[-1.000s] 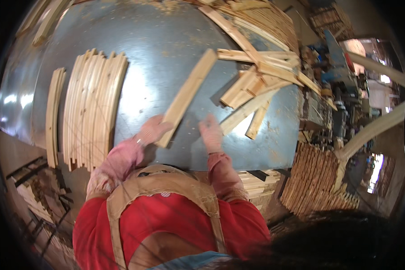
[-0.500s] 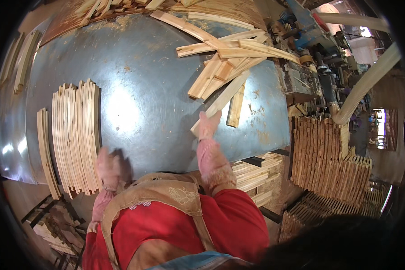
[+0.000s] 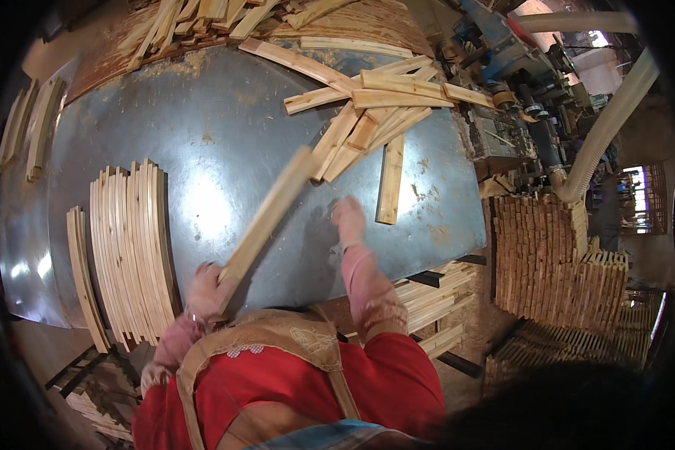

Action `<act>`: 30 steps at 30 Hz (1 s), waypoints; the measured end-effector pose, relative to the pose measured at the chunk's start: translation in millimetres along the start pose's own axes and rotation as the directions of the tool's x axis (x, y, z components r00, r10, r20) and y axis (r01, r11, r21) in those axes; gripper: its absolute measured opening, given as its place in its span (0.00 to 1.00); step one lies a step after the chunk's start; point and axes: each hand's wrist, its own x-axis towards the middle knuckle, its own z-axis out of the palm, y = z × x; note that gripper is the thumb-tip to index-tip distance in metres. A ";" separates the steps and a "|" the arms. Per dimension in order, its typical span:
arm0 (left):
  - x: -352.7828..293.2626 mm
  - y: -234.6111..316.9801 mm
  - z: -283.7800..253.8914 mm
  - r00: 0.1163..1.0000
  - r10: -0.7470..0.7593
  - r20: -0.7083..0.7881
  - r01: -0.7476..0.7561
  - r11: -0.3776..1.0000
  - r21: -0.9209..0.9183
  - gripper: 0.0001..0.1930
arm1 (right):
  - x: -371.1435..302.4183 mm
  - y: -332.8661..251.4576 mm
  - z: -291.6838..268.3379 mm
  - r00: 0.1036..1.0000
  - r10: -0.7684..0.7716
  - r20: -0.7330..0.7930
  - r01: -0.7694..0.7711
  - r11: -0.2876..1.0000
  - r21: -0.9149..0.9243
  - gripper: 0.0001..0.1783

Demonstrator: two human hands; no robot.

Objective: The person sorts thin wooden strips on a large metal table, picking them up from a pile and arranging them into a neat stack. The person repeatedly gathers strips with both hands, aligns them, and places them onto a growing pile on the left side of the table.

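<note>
Head view: a grey metal tabletop (image 3: 225, 135) bears a jumbled pile of pale wooden slats (image 3: 397, 97) and, farther left, a row of slim wooden strips (image 3: 131, 251). Between them slants a long light-brown wooden plank (image 3: 270, 212), gripped by the fingers of the left hand (image 3: 204, 292). The right hand (image 3: 349, 220) blurs; its fingers' state I cannot tell.

The left hand (image 3: 205, 292) grips a slanting wooden strip (image 3: 268, 219) while the right hand (image 3: 349, 219) hovers over the metal counter (image 3: 247, 135), near jumbled strips (image 3: 379, 97).
</note>
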 end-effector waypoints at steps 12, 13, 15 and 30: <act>-79.5 -166.3 28.1 0.810 -0.254 -0.528 0.499 0.772 0.394 0.49 | 130.9 -120.2 3.5 0.937 0.047 -0.345 0.008 0.988 0.157 0.28; -71.5 -162.5 27.7 0.809 -0.282 -0.516 0.511 0.771 0.380 0.49 | 123.2 -104.1 -6.0 0.944 0.004 -0.329 0.090 0.959 0.268 0.23; -92.2 -151.9 27.7 0.747 -0.408 -0.525 0.617 0.719 0.319 0.50 | 37.7 -110.3 16.4 0.949 -0.189 -0.253 0.227 0.965 0.130 0.21; -78.6 -156.8 38.4 0.736 -0.410 -0.539 0.612 0.743 0.271 0.50 | 191.8 -425.2 109.3 0.751 -0.592 0.291 0.646 0.750 -0.143 0.26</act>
